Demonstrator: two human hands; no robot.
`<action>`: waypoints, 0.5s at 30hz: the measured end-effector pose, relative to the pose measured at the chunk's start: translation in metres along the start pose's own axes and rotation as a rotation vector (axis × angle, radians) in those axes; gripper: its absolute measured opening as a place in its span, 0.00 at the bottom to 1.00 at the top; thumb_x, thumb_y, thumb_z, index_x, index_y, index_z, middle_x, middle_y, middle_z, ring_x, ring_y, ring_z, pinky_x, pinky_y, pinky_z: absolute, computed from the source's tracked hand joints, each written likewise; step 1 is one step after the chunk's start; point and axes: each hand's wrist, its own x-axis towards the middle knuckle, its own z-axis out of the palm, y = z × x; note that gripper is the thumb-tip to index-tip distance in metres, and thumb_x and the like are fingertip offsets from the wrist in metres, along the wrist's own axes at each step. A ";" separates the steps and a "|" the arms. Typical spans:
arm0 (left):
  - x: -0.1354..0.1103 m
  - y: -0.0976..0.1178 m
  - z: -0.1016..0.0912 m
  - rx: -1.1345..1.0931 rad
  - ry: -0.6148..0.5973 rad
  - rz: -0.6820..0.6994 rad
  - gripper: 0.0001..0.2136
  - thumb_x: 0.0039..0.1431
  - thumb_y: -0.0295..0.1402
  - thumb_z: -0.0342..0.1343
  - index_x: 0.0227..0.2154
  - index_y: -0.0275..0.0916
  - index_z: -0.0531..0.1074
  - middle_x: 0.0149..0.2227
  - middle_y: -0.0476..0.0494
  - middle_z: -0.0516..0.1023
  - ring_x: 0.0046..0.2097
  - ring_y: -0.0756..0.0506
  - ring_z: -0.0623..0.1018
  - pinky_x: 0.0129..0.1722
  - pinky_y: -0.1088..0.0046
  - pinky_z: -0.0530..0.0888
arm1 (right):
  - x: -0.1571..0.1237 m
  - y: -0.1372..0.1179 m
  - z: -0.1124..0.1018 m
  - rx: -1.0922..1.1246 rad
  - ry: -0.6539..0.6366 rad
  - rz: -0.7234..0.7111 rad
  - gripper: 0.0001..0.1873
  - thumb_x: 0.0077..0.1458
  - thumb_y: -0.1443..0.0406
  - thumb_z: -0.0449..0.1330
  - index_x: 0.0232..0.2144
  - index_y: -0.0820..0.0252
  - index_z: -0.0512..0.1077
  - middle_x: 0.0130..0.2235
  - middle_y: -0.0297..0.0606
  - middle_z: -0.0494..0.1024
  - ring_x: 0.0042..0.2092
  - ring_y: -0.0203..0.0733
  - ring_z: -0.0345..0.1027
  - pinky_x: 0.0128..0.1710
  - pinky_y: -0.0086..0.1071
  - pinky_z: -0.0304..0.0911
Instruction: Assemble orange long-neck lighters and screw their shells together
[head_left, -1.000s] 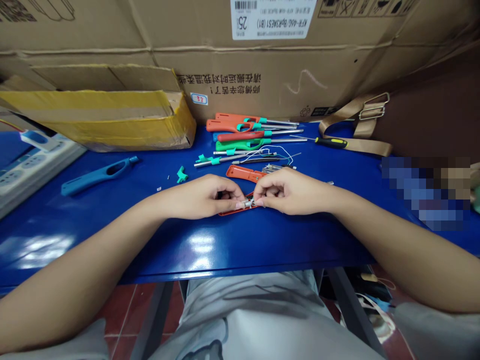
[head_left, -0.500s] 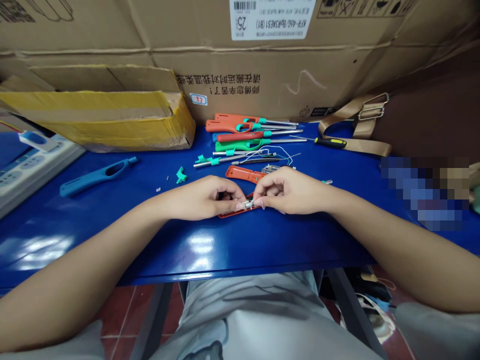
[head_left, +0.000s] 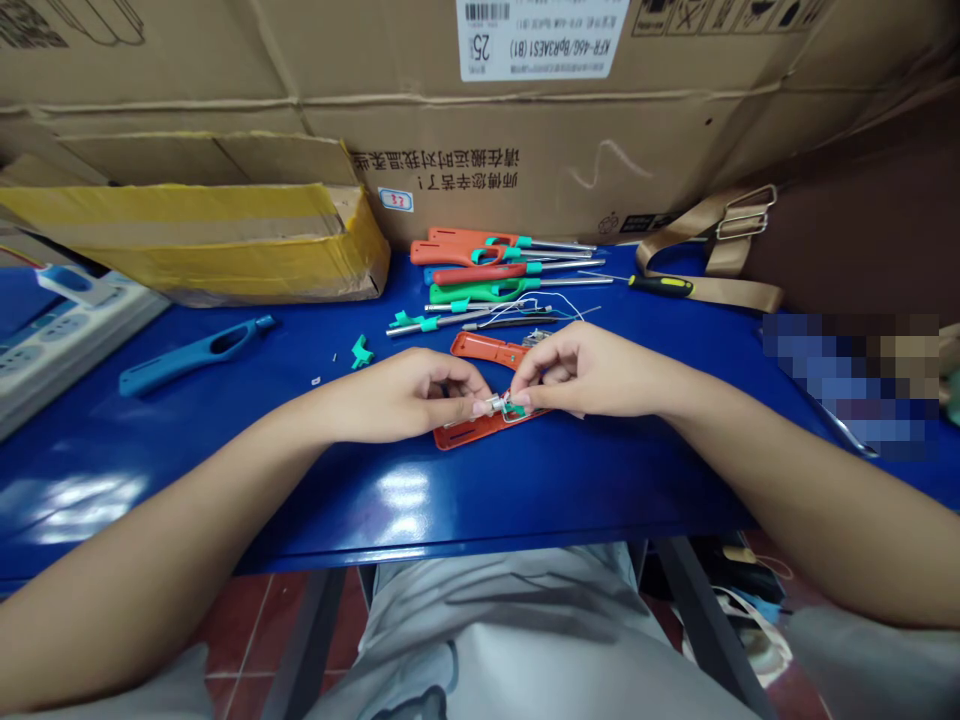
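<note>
Thumb and forefinger of my left hand [head_left: 424, 400] pinch a small silvery cylinder [head_left: 495, 403], a lighter's inner part. My right hand [head_left: 589, 370] is closed in a pinch at the cylinder's right end; what its fingertips hold is too small to make out. Under both hands lies an orange-red lighter half shell [head_left: 466, 434] on the blue table, with a green trigger piece [head_left: 516, 411] and a thin pale wire at its right part. Just behind, another orange half shell [head_left: 484, 346] is partly covered by my right hand.
Several gas lighters [head_left: 480, 270] lie in a row at the back, near metal tubes and white wire [head_left: 555, 296]. A screwdriver [head_left: 660, 286] and strap [head_left: 739, 292] are right. Left are a blue lighter casing [head_left: 199, 357], green piece [head_left: 362, 352], power strip [head_left: 82, 330] and yellow-taped box [head_left: 262, 270].
The lower half shell now shows more below my fingers, its left end nearer me. My right hand has shifted slightly right and up, uncovering the green trigger piece. Both pinches remain.
</note>
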 end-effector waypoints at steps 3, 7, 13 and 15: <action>0.000 0.001 0.002 -0.053 -0.002 -0.039 0.14 0.64 0.41 0.57 0.40 0.34 0.77 0.34 0.45 0.79 0.34 0.48 0.76 0.36 0.74 0.75 | -0.002 0.000 -0.002 -0.011 -0.004 0.010 0.10 0.53 0.61 0.67 0.34 0.63 0.81 0.18 0.26 0.69 0.18 0.28 0.60 0.18 0.25 0.55; 0.001 0.000 0.003 -0.105 -0.024 -0.073 0.13 0.64 0.40 0.58 0.41 0.34 0.76 0.34 0.45 0.79 0.34 0.48 0.78 0.36 0.74 0.76 | -0.001 0.001 -0.001 0.011 -0.001 0.021 0.09 0.52 0.62 0.67 0.33 0.62 0.81 0.18 0.26 0.70 0.18 0.28 0.61 0.19 0.25 0.56; 0.002 -0.001 0.004 -0.146 0.001 -0.053 0.11 0.64 0.37 0.59 0.40 0.33 0.77 0.34 0.46 0.80 0.34 0.51 0.78 0.36 0.77 0.75 | 0.001 0.002 0.002 0.065 0.014 0.030 0.07 0.52 0.65 0.67 0.33 0.63 0.81 0.22 0.29 0.75 0.18 0.26 0.60 0.17 0.24 0.57; 0.003 -0.002 0.004 -0.192 0.016 -0.047 0.10 0.63 0.35 0.60 0.40 0.33 0.78 0.32 0.48 0.80 0.32 0.52 0.77 0.35 0.79 0.75 | 0.002 0.001 0.003 0.089 0.034 0.035 0.06 0.52 0.66 0.66 0.33 0.64 0.80 0.25 0.32 0.79 0.19 0.26 0.61 0.17 0.23 0.58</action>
